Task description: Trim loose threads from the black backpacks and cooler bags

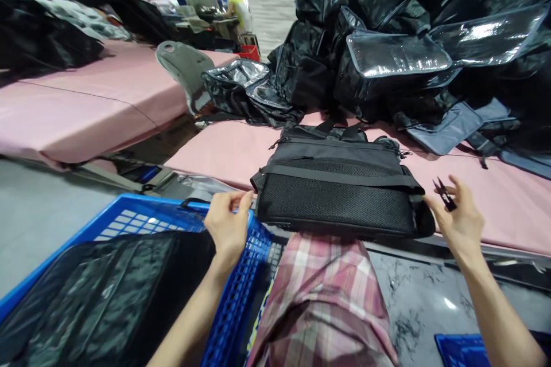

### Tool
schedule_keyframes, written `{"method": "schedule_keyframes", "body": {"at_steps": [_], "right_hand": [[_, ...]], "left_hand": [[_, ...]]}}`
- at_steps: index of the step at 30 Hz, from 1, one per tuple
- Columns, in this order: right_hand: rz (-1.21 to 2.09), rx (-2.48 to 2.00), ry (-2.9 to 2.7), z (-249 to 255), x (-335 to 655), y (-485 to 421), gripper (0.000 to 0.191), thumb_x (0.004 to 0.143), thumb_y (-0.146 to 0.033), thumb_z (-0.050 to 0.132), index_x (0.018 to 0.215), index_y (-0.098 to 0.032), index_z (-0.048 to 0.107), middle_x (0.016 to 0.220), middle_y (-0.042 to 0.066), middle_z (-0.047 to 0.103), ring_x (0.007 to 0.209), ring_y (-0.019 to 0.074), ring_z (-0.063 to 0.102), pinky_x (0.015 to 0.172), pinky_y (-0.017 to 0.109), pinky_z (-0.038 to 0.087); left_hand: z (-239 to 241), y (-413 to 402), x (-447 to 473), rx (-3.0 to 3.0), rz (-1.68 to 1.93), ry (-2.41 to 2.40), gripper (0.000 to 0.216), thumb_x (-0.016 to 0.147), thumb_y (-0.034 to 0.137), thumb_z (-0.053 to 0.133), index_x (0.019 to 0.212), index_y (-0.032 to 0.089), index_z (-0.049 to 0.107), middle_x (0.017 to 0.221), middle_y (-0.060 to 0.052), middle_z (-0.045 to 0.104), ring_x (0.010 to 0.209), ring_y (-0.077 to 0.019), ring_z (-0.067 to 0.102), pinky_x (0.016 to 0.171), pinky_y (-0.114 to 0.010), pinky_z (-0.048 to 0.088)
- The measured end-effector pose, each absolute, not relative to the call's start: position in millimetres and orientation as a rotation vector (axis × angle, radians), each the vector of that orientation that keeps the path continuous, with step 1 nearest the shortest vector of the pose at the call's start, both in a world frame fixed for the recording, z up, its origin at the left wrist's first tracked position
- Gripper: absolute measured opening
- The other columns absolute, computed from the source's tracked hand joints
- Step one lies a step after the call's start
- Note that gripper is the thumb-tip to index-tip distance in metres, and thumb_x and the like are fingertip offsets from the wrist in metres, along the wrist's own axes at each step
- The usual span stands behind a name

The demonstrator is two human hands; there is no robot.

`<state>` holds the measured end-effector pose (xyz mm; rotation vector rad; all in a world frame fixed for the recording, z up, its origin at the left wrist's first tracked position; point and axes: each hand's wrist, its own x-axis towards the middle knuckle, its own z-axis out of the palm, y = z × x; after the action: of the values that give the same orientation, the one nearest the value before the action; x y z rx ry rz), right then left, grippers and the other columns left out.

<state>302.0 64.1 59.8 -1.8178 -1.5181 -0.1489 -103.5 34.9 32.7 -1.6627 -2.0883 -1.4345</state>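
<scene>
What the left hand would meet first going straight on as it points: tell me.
The left hand would probably meet the left side of the black, boxy fabric bag with a mesh front; depth is unclear, so they may already touch.

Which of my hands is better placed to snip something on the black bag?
Probably your right hand: it holds the snips close to the right end of the black bag. Your left hand, near the opposite end, shows no tool.

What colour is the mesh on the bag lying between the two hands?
Black. The mesh shows best in the head view, the only one here.
</scene>
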Motion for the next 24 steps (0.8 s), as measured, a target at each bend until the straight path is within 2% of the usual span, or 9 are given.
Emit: {"method": "schedule_keyframes", "body": {"at_steps": [2,4,6,9,13,18,24], "right_hand": [[-0.351,-1.782,-1.623,64.4,288.5,47.6,0.049,0.083,-0.050,0.047,0.119,-0.017,0.051,0.096,0.009,0.065,0.072,0.0196,0.061,0.060,0.029,0.042],[-0.417,-1.559,-1.877,68.0,268.4,35.2,0.033,0.086,-0.042,0.047,0.104,-0.016,0.058,0.089,0.008,0.066,0.071,0.0177,0.061,0.061,0.027,0.042],[-0.425,-1.274,-2.110,69.6,247.6,28.6,0.022,0.085,-0.035,0.053,0.094,-0.016,0.060,0.086,0.008,0.066,0.075,0.0160,0.061,0.065,0.025,0.042],[-0.429,-1.085,-2.233,69.6,225.6,26.9,0.014,0.084,-0.026,0.057,0.093,-0.016,0.060,0.085,0.007,0.066,0.075,0.0144,0.059,0.065,0.025,0.039],[-0.497,-0.988,-2.291,68.7,213.5,29.8,0.009,0.084,-0.020,0.057,0.091,-0.020,0.062,0.080,0.002,0.068,0.068,0.0124,0.057,0.064,0.028,0.033],[-0.550,-0.885,-2.327,65.2,203.2,31.8,0.020,0.084,-0.013,0.053,0.097,-0.025,0.063,0.087,-0.002,0.070,0.073,0.0105,0.059,0.065,0.032,0.026],[-0.629,-0.792,-2.352,70.7,190.5,34.3,0.024,0.087,-0.013,0.048,0.100,-0.025,0.064,0.088,-0.004,0.070,0.073,0.0096,0.059,0.068,0.032,0.026]], "left_hand": [[25.9,15.9,-73.8,-1.868,-1.366,-1.684,0.014,0.079,0.028,0.060,0.070,0.018,0.062,0.064,0.001,0.061,0.062,-0.0122,0.053,0.066,-0.025,0.038],[18.9,6.2,-37.2,-2.155,-1.221,-1.390,0.007,0.078,0.026,0.064,0.083,0.021,0.064,0.068,0.002,0.064,0.065,-0.0116,0.055,0.070,-0.028,0.035],[14.5,5.8,-4.9,-2.227,-1.174,-1.320,0.017,0.077,0.028,0.065,0.093,0.021,0.063,0.073,0.001,0.065,0.067,-0.0125,0.055,0.071,-0.030,0.033],[12.8,13.8,19.4,-2.194,-1.202,-1.301,0.012,0.080,0.024,0.061,0.091,0.020,0.063,0.075,-0.001,0.065,0.065,-0.0130,0.053,0.068,-0.031,0.032],[12.0,15.9,14.2,-2.246,-1.164,-1.319,0.014,0.081,0.010,0.054,0.088,0.018,0.063,0.080,-0.003,0.066,0.070,-0.0135,0.054,0.066,-0.029,0.034],[14.9,3.6,6.1,-2.135,-1.078,-1.580,0.010,0.082,0.017,0.055,0.086,0.020,0.064,0.080,-0.004,0.064,0.067,-0.0147,0.052,0.062,-0.028,0.036],[19.4,-0.6,15.7,-2.196,-1.326,-1.823,0.015,0.086,0.016,0.047,0.079,0.017,0.061,0.078,-0.005,0.058,0.072,-0.0136,0.053,0.064,-0.025,0.041]]}}
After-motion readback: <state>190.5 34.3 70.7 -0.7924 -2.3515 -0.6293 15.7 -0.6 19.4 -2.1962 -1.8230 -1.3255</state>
